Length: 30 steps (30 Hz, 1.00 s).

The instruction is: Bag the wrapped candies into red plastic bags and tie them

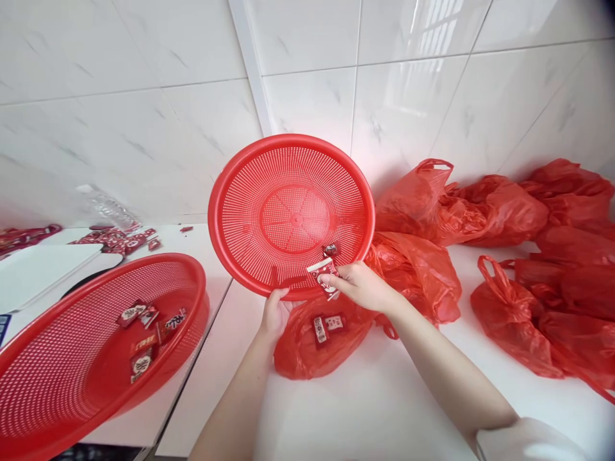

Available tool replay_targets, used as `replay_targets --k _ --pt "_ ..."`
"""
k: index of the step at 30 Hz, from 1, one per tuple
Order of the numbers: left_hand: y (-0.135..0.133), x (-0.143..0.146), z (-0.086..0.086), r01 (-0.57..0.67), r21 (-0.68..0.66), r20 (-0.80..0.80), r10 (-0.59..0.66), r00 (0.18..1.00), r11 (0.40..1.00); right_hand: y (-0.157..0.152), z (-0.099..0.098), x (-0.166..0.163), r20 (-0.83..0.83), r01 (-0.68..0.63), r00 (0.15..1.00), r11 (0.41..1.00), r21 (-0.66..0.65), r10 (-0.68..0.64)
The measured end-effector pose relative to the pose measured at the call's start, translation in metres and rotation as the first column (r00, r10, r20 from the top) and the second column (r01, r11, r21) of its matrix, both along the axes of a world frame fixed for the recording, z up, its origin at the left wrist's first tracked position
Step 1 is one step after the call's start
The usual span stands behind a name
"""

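My left hand [276, 314] grips the near rim of a round red plastic mesh basket [245, 250], thumb on the edge and fingers behind it. The basket is tilted up, its inside facing me. In my right hand [362, 285], a small red and white snack packet [327, 278] is pinched over the basket's lower right rim. Another small dark red packet [331, 249] lies inside the basket, near that spot. Under both hands rests a red plastic bag [298, 358], with two small packets [320, 330] visible at its top.
A second red mesh basket [192, 269] stands tilted at left, holding several packets [141, 365]. Behind it lie loose packets [127, 242], a clear plastic bottle [108, 206] and a white tray-like item [43, 272]. Several filled red bags [509, 211] crowd the right side against the tiled wall [307, 38].
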<state>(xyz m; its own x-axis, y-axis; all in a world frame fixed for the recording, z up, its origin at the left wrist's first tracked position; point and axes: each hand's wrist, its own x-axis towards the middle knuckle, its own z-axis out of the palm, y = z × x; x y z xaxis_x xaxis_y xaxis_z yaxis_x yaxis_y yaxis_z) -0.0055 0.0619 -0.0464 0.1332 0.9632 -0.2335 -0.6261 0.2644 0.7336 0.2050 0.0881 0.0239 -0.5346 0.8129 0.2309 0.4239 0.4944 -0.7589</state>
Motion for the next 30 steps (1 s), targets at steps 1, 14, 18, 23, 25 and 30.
replay_targets --k 1,14,18,23,25,30 --pt "0.0 0.0 0.0 0.0 -0.006 0.002 0.0 1.0 1.0 0.0 -0.001 -0.001 -0.055 -0.011 0.998 0.995 -0.098 0.006" --pt "0.0 0.002 0.0 0.03 -0.034 0.004 -0.03 1.0 0.999 0.003 -0.008 -0.02 -0.629 -0.435 0.729 0.528 -0.73 -0.27" --pt "0.001 0.001 -0.002 0.037 -0.05 -0.009 -0.038 0.999 0.998 0.003 -0.008 -0.02 -0.674 -0.486 0.718 0.571 -0.662 -0.17" --pt "-0.001 0.002 -0.003 0.049 -0.062 0.012 -0.049 0.999 0.997 -0.001 -0.003 -0.014 -0.667 -0.378 0.732 0.73 -0.57 -0.142" --pt "-0.002 0.004 -0.003 0.044 -0.049 0.024 -0.043 0.999 0.998 -0.003 -0.003 -0.012 -0.61 -0.285 0.783 0.804 -0.522 -0.118" --pt "0.0 0.005 -0.003 -0.057 -0.011 0.006 0.057 0.998 0.998 -0.007 -0.011 -0.018 -0.146 -0.104 0.987 0.955 -0.279 0.065"
